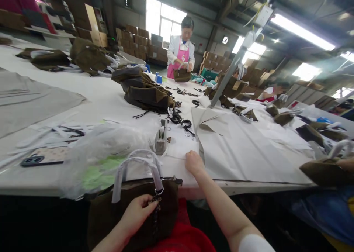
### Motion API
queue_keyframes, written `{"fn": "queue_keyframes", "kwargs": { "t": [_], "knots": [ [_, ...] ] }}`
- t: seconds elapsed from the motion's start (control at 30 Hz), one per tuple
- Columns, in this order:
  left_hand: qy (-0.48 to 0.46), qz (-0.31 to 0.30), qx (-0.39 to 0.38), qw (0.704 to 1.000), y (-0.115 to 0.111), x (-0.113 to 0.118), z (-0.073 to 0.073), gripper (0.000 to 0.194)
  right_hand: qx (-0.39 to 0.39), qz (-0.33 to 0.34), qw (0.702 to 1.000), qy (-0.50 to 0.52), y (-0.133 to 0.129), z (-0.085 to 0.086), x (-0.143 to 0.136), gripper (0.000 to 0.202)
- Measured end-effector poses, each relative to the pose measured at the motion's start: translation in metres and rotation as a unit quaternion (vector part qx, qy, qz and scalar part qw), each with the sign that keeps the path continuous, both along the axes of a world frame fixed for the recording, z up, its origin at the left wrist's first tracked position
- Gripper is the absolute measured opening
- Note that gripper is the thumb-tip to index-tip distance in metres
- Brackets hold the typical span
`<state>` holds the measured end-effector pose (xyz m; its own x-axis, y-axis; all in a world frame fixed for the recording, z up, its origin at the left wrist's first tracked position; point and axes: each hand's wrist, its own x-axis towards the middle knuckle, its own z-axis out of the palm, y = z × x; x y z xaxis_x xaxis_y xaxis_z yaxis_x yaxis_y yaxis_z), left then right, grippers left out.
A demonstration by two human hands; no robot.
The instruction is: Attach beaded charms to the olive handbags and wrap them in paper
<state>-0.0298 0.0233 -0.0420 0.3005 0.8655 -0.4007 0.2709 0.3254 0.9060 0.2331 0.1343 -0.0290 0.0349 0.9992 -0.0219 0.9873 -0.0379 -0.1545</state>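
Observation:
A dark olive handbag (132, 226) rests against the table's front edge, close to my body. Its two handles (118, 180) are wrapped in white covering and stand up. My left hand (138, 209) pinches a dark chain strap (155, 220) near the metal ring (159, 191) at a handle's base. Away from the bag, my right hand (195, 163) is on the table with its fingers curled down at a white sheet of paper (177, 147). What those fingers hold, if anything, is hidden. Black coiled straps (186, 124) lie just beyond that hand.
A grey tape dispenser (160, 137) stands behind the handles. Clear plastic bags (110, 141) and a phone (44, 158) lie to the left. Stacked olive bags (143, 87) sit farther back. A slanted metal post (232, 73) rises at right. Across the table, a person in a pink apron (182, 54) handles a bag.

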Motion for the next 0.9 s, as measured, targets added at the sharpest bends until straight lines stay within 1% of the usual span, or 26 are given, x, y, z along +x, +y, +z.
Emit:
{"fn": "queue_keyframes", "kwargs": {
  "t": [0.1,0.13,0.17,0.2,0.27,0.3,0.33,0.37,0.4,0.47,0.53,0.6,0.63,0.67,0.73,0.77,0.8,0.87,0.9],
  "knots": [
    [-0.004,0.003,0.000,1.000,0.000,-0.001,0.000,0.043,0.022,-0.012,1.000,-0.013,0.000,0.001,0.007,0.027],
    [-0.006,0.004,-0.001,1.000,0.000,-0.001,-0.001,0.043,0.053,-0.025,0.998,-0.011,-0.003,0.004,0.012,0.028],
    [-0.007,0.005,-0.003,1.000,0.000,-0.002,-0.002,0.043,0.103,-0.043,0.994,0.000,-0.006,0.008,0.020,0.029],
    [-0.008,0.008,-0.005,1.000,0.000,-0.002,-0.003,0.043,0.171,-0.062,0.983,0.023,-0.011,0.013,0.028,0.030],
    [-0.013,0.017,-0.011,1.000,0.000,-0.002,-0.005,0.043,0.311,-0.080,0.940,0.113,-0.025,0.023,0.046,0.031],
    [-0.017,0.022,-0.016,1.000,0.000,-0.002,-0.005,0.043,0.355,-0.075,0.915,0.177,-0.034,0.028,0.054,0.031],
    [-0.021,0.026,-0.022,0.999,0.000,-0.002,-0.005,0.043,0.367,-0.064,0.894,0.248,-0.045,0.032,0.061,0.031],
    [-0.026,0.031,-0.030,0.999,0.000,-0.002,-0.004,0.042,0.351,-0.052,0.878,0.322,-0.057,0.035,0.066,0.030],
    [-0.031,0.037,-0.041,0.998,0.000,-0.002,-0.003,0.042,0.318,-0.043,0.861,0.394,-0.070,0.038,0.070,0.028],
    [-0.047,0.050,-0.071,0.995,-0.001,-0.002,0.001,0.040,0.229,-0.027,0.825,0.516,-0.096,0.043,0.073,0.024],
    [-0.074,0.065,-0.102,0.990,-0.003,-0.002,0.006,0.037,0.143,0.001,0.785,0.603,-0.120,0.047,0.073,0.028],
    [-0.114,0.081,-0.134,0.981,-0.004,-0.002,0.011,0.033,0.081,0.018,0.755,0.650,-0.138,0.048,0.070,0.039],
    [-0.136,0.091,-0.149,0.975,-0.004,-0.002,0.013,0.030,0.059,0.015,0.751,0.658,-0.144,0.048,0.068,0.040],
    [-0.156,0.101,-0.164,0.969,-0.003,-0.001,0.015,0.028,0.047,0.004,0.753,0.656,-0.149,0.048,0.066,0.037],
    [-0.185,0.119,-0.186,0.958,-0.001,0.000,0.015,0.024,0.029,-0.024,0.762,0.647,-0.154,0.044,0.060,0.021],
    [-0.190,0.127,-0.192,0.954,0.001,0.000,0.015,0.024,0.018,-0.032,0.760,0.649,-0.155,0.042,0.056,0.014],
    [-0.194,0.134,-0.197,0.952,0.003,0.001,0.014,0.023,0.005,-0.037,0.752,0.658,-0.156,0.039,0.051,0.025],
    [-0.199,0.146,-0.202,0.948,0.007,0.002,0.013,0.023,-0.029,-0.042,0.732,0.680,-0.158,0.033,0.039,0.056],
    [-0.200,0.149,-0.202,0.947,0.008,0.002,0.013,0.023,-0.051,-0.045,0.727,0.683,-0.159,0.030,0.032,0.065]
  ]
}}
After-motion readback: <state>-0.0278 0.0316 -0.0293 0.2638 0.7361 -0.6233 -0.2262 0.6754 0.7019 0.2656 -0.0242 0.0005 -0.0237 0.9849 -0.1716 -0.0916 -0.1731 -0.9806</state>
